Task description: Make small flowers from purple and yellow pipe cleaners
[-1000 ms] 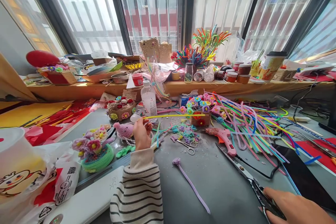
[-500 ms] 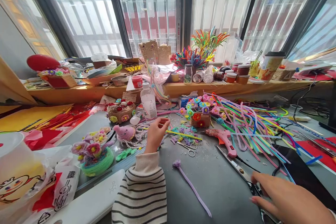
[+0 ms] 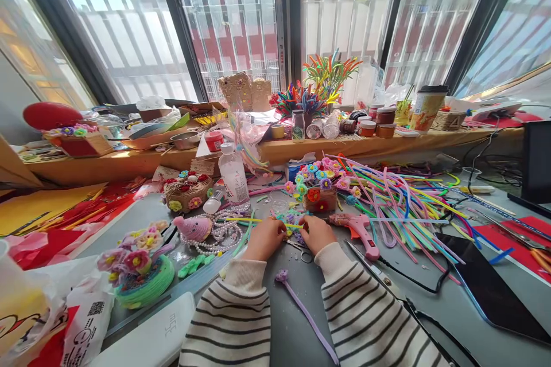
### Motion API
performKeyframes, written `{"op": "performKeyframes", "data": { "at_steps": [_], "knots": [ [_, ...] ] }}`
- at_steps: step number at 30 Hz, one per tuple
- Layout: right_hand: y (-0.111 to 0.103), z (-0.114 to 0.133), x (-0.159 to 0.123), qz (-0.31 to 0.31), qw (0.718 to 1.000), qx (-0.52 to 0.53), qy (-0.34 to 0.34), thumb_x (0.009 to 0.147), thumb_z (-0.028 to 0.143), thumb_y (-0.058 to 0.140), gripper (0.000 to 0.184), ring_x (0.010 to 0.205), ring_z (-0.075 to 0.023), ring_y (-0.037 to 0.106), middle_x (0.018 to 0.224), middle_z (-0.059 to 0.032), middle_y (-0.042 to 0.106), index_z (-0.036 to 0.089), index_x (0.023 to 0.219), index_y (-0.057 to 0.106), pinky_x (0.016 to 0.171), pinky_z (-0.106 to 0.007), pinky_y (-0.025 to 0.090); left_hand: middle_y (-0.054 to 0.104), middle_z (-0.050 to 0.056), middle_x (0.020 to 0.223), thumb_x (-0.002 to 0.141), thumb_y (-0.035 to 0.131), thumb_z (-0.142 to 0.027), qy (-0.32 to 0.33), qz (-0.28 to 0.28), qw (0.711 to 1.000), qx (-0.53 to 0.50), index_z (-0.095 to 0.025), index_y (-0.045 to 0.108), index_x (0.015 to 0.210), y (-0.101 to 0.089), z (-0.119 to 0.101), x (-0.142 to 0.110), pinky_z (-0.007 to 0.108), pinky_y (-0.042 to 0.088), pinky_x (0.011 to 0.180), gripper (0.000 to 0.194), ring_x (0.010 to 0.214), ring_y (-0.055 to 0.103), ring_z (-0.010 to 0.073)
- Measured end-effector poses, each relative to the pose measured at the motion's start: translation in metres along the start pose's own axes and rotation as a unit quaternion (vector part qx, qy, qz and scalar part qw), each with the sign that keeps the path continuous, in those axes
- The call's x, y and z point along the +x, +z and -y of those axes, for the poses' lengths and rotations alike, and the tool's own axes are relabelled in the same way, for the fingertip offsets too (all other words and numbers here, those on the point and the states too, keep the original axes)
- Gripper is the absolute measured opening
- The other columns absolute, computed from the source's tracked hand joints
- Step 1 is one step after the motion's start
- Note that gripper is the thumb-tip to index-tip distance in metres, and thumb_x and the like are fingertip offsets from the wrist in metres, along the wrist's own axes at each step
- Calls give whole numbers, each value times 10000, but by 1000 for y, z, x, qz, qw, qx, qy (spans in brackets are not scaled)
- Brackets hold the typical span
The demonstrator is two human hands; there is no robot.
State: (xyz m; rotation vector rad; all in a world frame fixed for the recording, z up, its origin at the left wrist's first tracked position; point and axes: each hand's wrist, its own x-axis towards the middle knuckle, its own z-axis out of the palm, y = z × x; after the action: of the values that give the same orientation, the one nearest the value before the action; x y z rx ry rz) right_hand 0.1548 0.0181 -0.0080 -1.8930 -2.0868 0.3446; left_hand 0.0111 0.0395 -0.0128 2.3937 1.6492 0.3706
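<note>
A yellow pipe cleaner (image 3: 243,219) runs crosswise above the table, pinched by both hands. My left hand (image 3: 263,238) is closed on its middle part, with one end sticking out to the left. Closed fingers of my right hand (image 3: 319,233) hold it near the other end, close to the left fingertips. Just beneath the hands lie small scissors (image 3: 305,257), partly covered. Nearer me rests a purple pipe cleaner (image 3: 303,307) with a curled bud at its tip. Large scissors (image 3: 385,280) lie beside my right sleeve, which hides part of them.
A pink glue gun (image 3: 364,235) and a heap of pipe cleaners (image 3: 400,200) lie right, near a black phone (image 3: 486,292). At left stand a bottle (image 3: 233,175), a pink crocheted toy (image 3: 196,228), a green flower pot (image 3: 148,284) and a white power bank (image 3: 148,332).
My right hand has let go of the large scissors and moved left to grip the yellow pipe cleaner. My left hand has moved right and lower with it. The view has turned slightly right.
</note>
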Motion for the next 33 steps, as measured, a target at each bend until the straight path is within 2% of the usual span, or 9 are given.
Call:
{"op": "performKeyframes", "data": {
  "at_steps": [4,10,15,19,22,27,33],
  "knots": [
    [6,-3,-2,-62,997,50,-24,741,192,402,180,770,-138,534,844,-29,579,192,848,547,636,-215,361,571,38,777,654,468,-223,-2,-1,1000,23,-214,594,721,5,-4,1,226,349,575,143,692,527,159],
    [13,-4,0,-68,995,69,-29,718,200,444,164,765,-145,531,825,-15,587,220,776,596,605,-208,352,570,10,763,670,459,-238,-6,-4,1000,16,-217,578,715,3,-2,1,203,340,558,129,650,519,124],
    [17,-5,2,-78,993,84,-35,699,181,465,162,756,-145,533,827,-15,592,223,775,602,605,-208,351,570,11,748,663,476,-337,2,-33,999,24,-214,572,688,6,-5,0,210,321,522,158,642,514,136],
    [19,-6,2,-96,989,103,-46,690,169,474,143,731,-142,533,786,-23,598,203,744,601,614,-205,348,570,18,730,662,486,-289,-1,-41,999,27,-208,579,661,11,-7,2,219,307,509,123,639,514,147],
    [19,-6,3,-125,983,127,-48,726,224,443,162,691,-143,532,723,-39,598,176,698,596,601,-208,340,561,18,705,679,471,-272,14,-68,997,-29,-196,579,679,9,-5,2,221,316,519,132,610,497,131],
    [18,-5,5,-162,969,175,-65,790,358,312,360,574,-131,502,579,-30,552,164,582,533,515,-205,306,538,22,652,702,446,-316,81,-123,974,-173,-154,569,691,0,-7,1,216,342,548,203,607,467,119],
    [13,-2,3,-187,946,245,-102,779,332,326,322,469,-94,401,481,19,434,169,518,422,459,-187,272,505,21,654,711,438,-306,94,-131,952,-259,-146,545,685,-4,-15,-1,221,352,555,195,614,453,118]
  ]
}}
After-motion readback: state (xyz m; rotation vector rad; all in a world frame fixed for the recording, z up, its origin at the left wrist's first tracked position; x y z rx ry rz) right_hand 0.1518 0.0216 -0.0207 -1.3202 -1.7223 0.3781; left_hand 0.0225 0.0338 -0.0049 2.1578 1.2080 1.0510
